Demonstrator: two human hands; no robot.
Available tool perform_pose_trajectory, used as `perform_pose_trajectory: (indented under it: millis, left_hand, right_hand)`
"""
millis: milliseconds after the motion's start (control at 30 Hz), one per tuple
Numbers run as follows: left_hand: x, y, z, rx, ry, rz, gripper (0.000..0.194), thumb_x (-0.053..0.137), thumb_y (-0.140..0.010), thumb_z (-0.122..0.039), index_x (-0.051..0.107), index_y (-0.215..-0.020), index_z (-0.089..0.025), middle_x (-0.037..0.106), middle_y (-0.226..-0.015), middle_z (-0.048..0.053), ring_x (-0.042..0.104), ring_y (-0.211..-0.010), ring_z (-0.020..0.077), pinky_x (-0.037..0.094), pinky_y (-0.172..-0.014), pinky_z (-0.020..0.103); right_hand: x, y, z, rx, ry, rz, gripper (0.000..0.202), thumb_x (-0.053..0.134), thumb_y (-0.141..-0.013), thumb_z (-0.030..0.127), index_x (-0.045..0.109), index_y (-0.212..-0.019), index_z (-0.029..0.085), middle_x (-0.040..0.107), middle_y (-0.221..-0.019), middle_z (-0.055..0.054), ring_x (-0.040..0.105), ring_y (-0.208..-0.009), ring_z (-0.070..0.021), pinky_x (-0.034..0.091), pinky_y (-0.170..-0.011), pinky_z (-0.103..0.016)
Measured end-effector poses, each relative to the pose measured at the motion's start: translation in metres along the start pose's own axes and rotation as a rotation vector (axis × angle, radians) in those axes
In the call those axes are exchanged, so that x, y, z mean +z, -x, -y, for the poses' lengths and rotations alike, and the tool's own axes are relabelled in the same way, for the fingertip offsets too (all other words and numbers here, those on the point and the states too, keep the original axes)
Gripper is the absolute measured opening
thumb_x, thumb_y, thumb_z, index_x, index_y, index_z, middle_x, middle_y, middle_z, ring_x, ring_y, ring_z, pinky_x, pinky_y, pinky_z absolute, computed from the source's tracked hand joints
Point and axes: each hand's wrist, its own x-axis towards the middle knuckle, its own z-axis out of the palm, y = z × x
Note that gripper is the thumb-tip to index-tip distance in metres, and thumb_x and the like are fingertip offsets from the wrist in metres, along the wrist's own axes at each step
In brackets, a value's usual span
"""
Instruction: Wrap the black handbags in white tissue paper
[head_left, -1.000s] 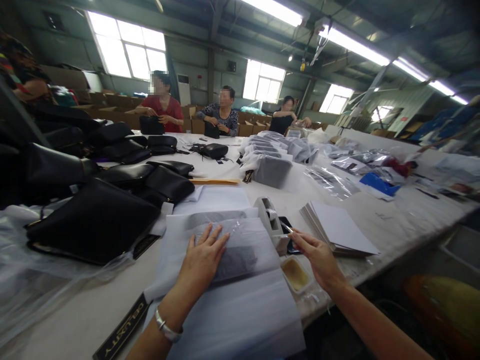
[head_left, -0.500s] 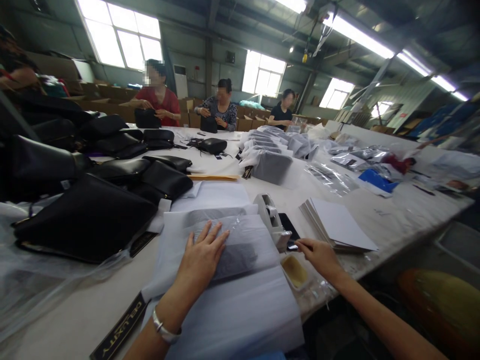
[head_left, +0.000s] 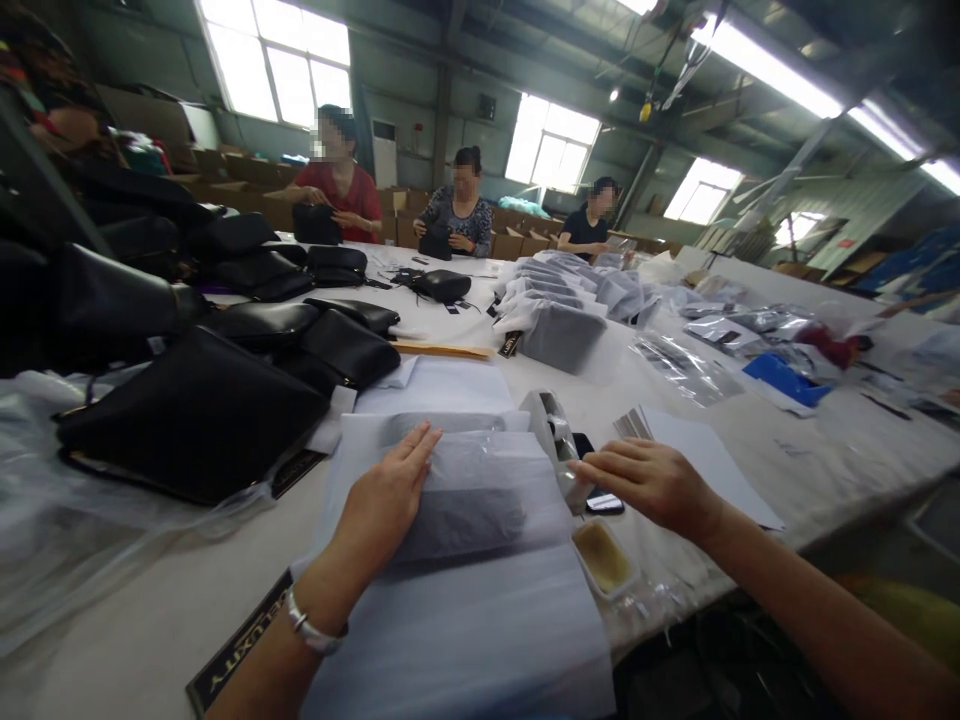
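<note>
A black item wrapped in thin white tissue paper point(head_left: 480, 460) lies before me, its dark shape showing through. My left hand point(head_left: 386, 495) rests on the wrapping's left side, fingers straight and close together, palm down. At the front end of a grey tape dispenser point(head_left: 553, 440) is my right hand point(head_left: 652, 485). Its fingers are pressed together and point left; the thumb side is hidden, so any tape in it cannot be made out. Just below that hand stands a small tub point(head_left: 602, 558) with a yellowish content. More white paper point(head_left: 465, 640) spreads toward me.
Black bags point(head_left: 199, 420) are heaped on the left, beside clear plastic. Wrapped bags point(head_left: 559, 335) stand in a row farther back. White boards point(head_left: 716, 465) lie right of the dispenser. A dark DELUXITY tag point(head_left: 240, 650) lies near my left forearm. Several people work across the table.
My right hand has shifted from a pinch beside the dispenser to its front end, fingers now straighter. My left hand's spread fingers have come together. The view has turned slightly left.
</note>
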Motion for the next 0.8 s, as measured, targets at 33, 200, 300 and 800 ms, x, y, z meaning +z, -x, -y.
perform_pose_trajectory:
  millis: [33,200,300,800]
  left_hand:
    - [-0.001,0.0,0.005,-0.023,0.005,-0.009,0.044,0.037,-0.1,-0.023,0.048,-0.142,-0.023,0.044,-0.152,0.004,0.057,-0.127,0.0232,0.054,-0.097,0.036]
    - [-0.005,-0.004,0.029,-0.009,0.093,-0.041,0.042,0.042,-0.098,-0.025,0.053,-0.138,-0.024,0.049,-0.149,0.004,0.056,-0.128,0.0207,0.049,-0.103,0.034]
    - [-0.007,-0.009,0.039,0.007,0.168,-0.049,0.043,0.047,-0.096,-0.024,0.051,-0.139,-0.022,0.05,-0.148,0.005,0.052,-0.131,0.0199,0.045,-0.109,0.035]
    - [0.008,-0.013,0.068,0.02,0.525,-0.135,0.07,0.064,-0.085,-0.012,0.039,-0.148,-0.027,0.055,-0.141,0.009,0.053,-0.128,0.0253,0.046,-0.106,0.043]
  right_hand:
    - [0.002,-0.013,0.001,-0.06,-0.029,-0.007,0.03,0.053,-0.095,0.014,0.068,-0.117,0.026,0.076,-0.099,-0.002,0.067,-0.081,-0.0152,0.052,-0.074,-0.029]
    - [0.027,-0.077,0.011,-0.18,-0.266,0.053,0.02,0.054,-0.095,0.023,0.07,-0.107,0.024,0.074,-0.086,-0.004,0.063,-0.074,-0.0137,0.047,-0.068,-0.026]
    - [0.046,-0.115,0.013,-0.163,-0.463,0.147,0.018,0.056,-0.094,0.031,0.071,-0.093,0.021,0.07,-0.076,-0.004,0.06,-0.067,-0.0131,0.044,-0.064,-0.025]
    - [0.104,-0.241,0.012,-0.109,-0.331,0.69,0.03,0.066,-0.08,0.052,0.075,-0.071,0.024,0.068,-0.059,0.002,0.051,-0.05,-0.0111,0.025,-0.049,-0.025]
